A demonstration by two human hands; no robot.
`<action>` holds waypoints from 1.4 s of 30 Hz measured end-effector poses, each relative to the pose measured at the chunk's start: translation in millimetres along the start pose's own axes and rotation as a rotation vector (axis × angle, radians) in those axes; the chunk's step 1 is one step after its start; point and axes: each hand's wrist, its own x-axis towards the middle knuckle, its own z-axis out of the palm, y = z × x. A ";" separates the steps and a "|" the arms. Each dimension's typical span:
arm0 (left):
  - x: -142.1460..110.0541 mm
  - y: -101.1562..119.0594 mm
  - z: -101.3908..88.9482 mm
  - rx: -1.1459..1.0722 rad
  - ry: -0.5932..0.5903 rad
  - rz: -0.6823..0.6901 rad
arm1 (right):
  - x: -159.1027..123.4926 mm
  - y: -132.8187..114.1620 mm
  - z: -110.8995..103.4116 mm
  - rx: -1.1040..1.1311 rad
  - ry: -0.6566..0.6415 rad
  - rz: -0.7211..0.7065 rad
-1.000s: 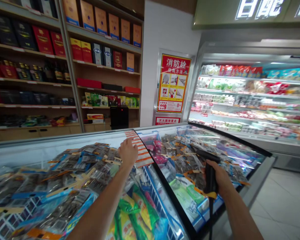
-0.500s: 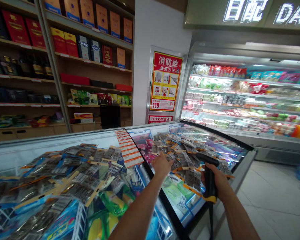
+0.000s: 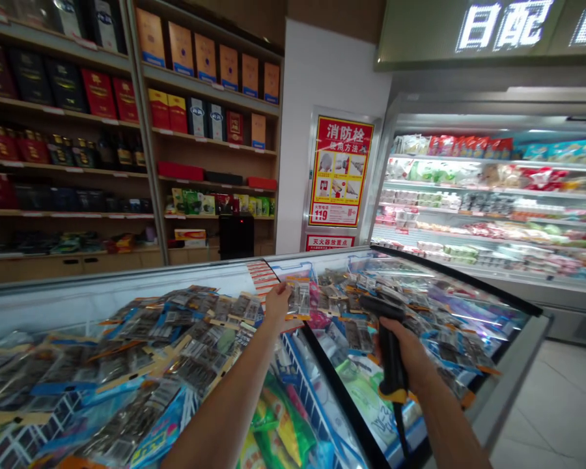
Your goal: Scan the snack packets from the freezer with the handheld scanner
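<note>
My left hand [image 3: 276,302] pinches a small clear packet [image 3: 299,298] with an orange edge, held up above the freezer's middle divider. In my right hand [image 3: 411,355] is a black barcode scanner [image 3: 391,348] with a yellow band near its base and a cable hanging down. The scanner's head points left, towards the packet, and stays apart from it. Behind my left hand lies a sheet of red-striped labels [image 3: 262,276]. A pile of similar packets [image 3: 195,329] covers the left freezer section, and more packets [image 3: 359,333] lie in the right one.
A black divider [image 3: 322,361] separates the two freezer sections. White baskets [image 3: 61,417] and green bags [image 3: 278,413] are at the near left. Boxed goods fill the shelves [image 3: 200,137] behind. A lit refrigerated display [image 3: 493,208] stands at the back right.
My left hand has picked up a packet from the right section and moved left with it. My right hand has shifted slightly left with the scanner. The view has turned somewhat left.
</note>
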 end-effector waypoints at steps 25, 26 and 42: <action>27.7 -3.7 -43.2 -0.220 0.089 -0.113 | -19.9 27.7 72.9 -0.144 -0.302 0.198; 28.0 -4.2 -43.6 -0.216 0.084 -0.111 | -20.3 27.5 71.9 -0.135 -0.299 0.205; 28.7 -7.5 -45.2 -0.204 0.030 -0.069 | -27.3 23.9 64.6 -0.087 -0.332 0.198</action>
